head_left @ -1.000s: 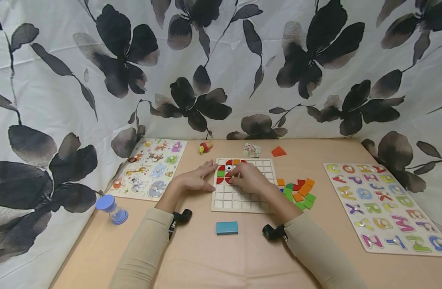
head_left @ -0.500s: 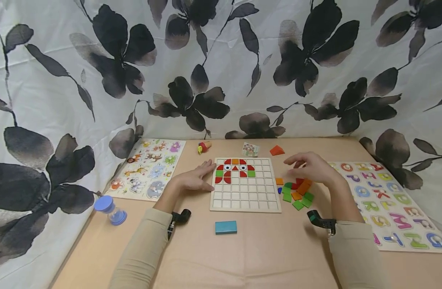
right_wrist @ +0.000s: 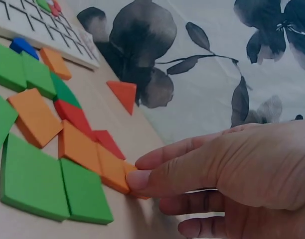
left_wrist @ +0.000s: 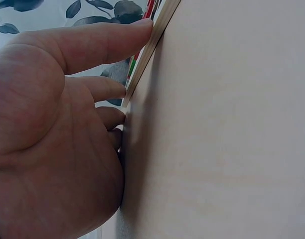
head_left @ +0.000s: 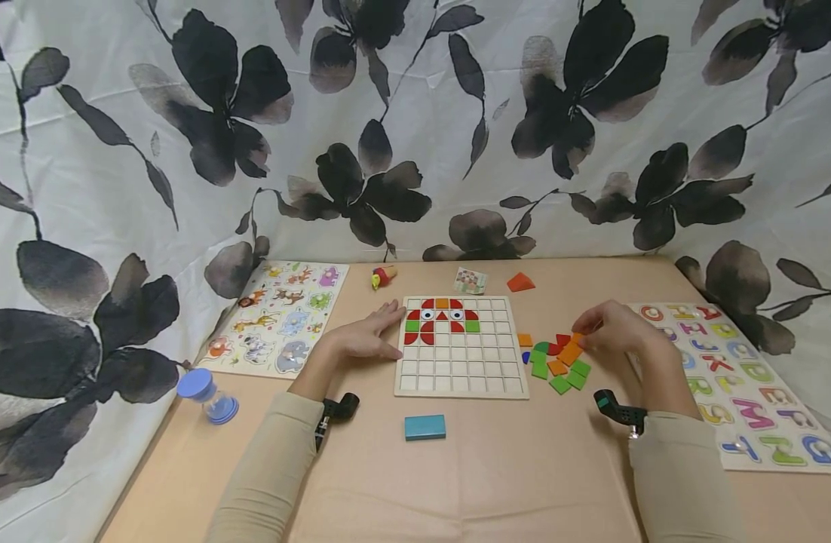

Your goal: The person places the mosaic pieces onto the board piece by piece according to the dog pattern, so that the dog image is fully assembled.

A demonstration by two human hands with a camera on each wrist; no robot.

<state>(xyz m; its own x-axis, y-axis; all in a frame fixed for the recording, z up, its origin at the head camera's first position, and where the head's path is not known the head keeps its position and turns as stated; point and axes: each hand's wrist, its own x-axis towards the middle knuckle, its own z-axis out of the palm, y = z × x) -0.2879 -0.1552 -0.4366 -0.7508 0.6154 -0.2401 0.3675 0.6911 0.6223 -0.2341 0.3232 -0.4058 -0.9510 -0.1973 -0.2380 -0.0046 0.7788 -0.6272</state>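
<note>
Tiles [head_left: 559, 368] lie clustered on the tabletop [head_left: 388, 490], right of the grid board [head_left: 459, 369]. The right hand [head_left: 619, 330] pinches an orange tile [right_wrist: 128, 167] ending a row [right_wrist: 85, 147] whose long axis slants away rightward. The left hand [head_left: 363, 337], grip released, touches the board's left edge.

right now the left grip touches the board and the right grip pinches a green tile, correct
Not green: the right grip pinches an orange tile, as the right wrist view shows. The left grip does touch the board.
</note>
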